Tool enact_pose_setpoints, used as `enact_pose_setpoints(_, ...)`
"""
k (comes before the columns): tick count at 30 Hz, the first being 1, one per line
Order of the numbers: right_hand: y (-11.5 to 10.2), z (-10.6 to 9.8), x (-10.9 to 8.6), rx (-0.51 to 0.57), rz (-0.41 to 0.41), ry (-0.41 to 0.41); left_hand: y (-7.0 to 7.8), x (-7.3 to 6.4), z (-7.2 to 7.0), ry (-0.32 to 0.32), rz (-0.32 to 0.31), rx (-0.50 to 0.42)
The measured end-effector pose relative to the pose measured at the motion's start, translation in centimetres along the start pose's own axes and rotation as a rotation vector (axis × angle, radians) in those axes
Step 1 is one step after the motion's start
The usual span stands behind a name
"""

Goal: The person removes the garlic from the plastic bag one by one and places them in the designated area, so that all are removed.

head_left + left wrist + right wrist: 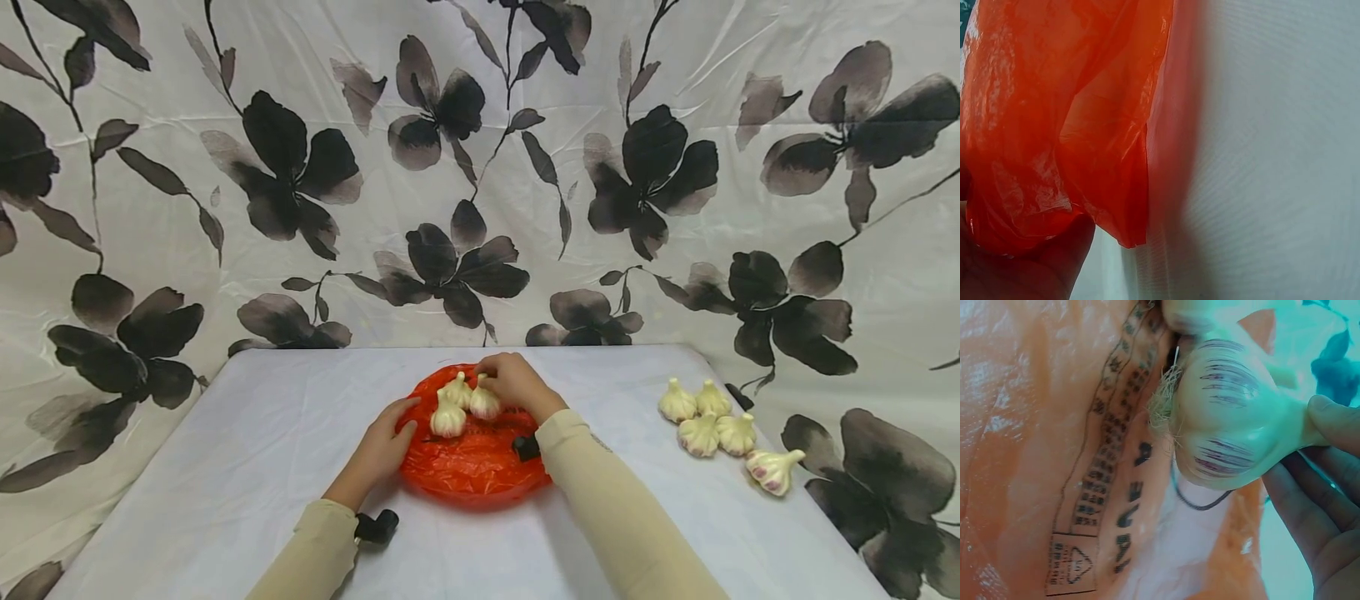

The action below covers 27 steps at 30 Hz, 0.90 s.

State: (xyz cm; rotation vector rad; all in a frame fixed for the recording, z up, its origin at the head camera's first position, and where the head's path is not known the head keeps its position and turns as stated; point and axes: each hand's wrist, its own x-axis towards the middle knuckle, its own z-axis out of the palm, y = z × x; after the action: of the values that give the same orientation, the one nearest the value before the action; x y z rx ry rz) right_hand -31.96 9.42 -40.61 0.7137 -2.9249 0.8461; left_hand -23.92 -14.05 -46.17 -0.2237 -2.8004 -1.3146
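A red plastic bag (pixel 480 467) with a rounded, bulging shape sits in the middle of the white table. My left hand (pixel 384 442) holds its left edge, with the thumb (pixel 1071 256) against the red film in the left wrist view. My right hand (pixel 517 383) pinches a garlic bulb (pixel 484 402) by its stem over the bag. Purple streaks and a tuft of roots show on this garlic bulb (pixel 1222 412) in the right wrist view. Left of it, a second garlic bulb (pixel 447 419) and a third garlic bulb (pixel 457 388) stand upright on the bag.
Several more garlic bulbs (pixel 699 435) stand grouped at the table's right side. One garlic bulb (pixel 772 472) lies tilted near the right edge. A floral cloth (pixel 450 192) hangs behind the white table (pixel 285 433). Dark printing (pixel 1110 450) runs along the bag.
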Motion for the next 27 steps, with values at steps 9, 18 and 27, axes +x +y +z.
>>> enact_pose_setpoints(9, -0.4, -0.8, -0.4, -0.02, -0.046, -0.011, 0.0, 0.4, 0.0, -0.01, -0.014, 0.001)
enact_pose_setpoints(18, -0.6, -1.6, -1.4, -0.003, -0.075, -0.006, -0.2, 0.3, 0.1, -0.009, -0.01, 0.005)
enact_pose_setpoints(27, -0.7, -2.5, -2.5, -0.006, -0.087, 0.05, 0.0, 0.4, 0.1, -0.018, -0.037, 0.0)
